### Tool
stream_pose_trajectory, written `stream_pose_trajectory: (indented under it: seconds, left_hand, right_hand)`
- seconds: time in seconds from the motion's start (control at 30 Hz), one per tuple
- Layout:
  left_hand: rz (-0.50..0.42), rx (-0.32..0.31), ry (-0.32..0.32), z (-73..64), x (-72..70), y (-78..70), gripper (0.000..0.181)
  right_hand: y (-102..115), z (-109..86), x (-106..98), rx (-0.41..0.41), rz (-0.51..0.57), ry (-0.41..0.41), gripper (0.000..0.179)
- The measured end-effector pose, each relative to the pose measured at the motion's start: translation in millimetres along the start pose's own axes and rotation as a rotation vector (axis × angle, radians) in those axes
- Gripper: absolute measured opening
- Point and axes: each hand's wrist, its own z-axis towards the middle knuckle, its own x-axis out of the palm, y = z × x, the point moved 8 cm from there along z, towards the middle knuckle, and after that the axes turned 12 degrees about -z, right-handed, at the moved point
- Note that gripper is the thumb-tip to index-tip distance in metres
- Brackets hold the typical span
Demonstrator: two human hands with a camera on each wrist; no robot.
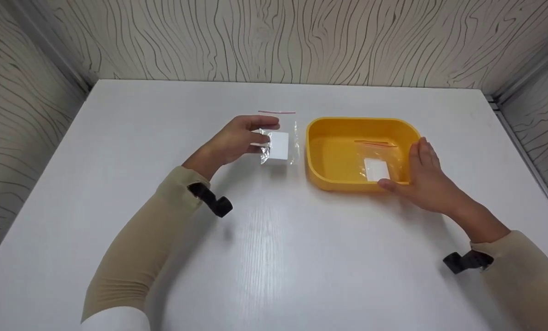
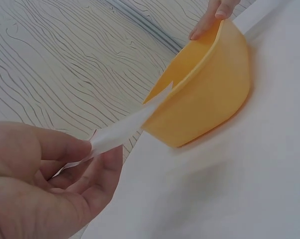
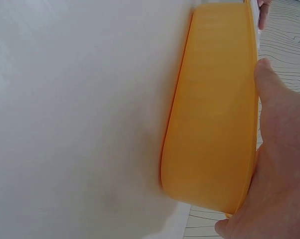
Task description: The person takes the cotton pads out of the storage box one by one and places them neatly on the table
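Head view: the left hand [image 1: 237, 138] pinches a clear bag [image 1: 280, 138], white contents [image 1: 279, 149] unclear, outside the yellow box [image 1: 333, 158] between both hands, so I judge it unplaced; another bag [image 1: 375, 169] inside looks done, near the right hand [image 1: 427, 181] resting against the rim [image 1: 354, 118].

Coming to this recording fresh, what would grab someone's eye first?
Probably the yellow rounded rectangular tub right of centre on the white tabletop, with the right hand against its near right corner. Next, left of it, the left hand holds a clear plastic bag with a white square piece above the table; a similar clear bag with a white piece lies inside the tub.
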Motion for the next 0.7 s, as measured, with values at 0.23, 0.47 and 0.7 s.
stream_pose_trajectory:
  seconds: [0.23,0.47,0.7]
  left_hand:
    - [0.002,0.007,-0.022,-8.1,-14.3,0.8,0.053]
    - [-0.016,0.006,0.0,-14.5,-25.7,2.7,0.053]
    - [-0.025,0.002,0.003,-21.7,-40.8,2.3,0.053]
  right_hand:
    - [-1.6,2.3,0.2,-0.007,-0.026,0.004,0.13]
    - [-1.5,2.0,0.0,0.007,-0.033,0.013,0.131]
    - [-1.5,2.3,-0.3,0.012,-0.036,0.013,0.131]
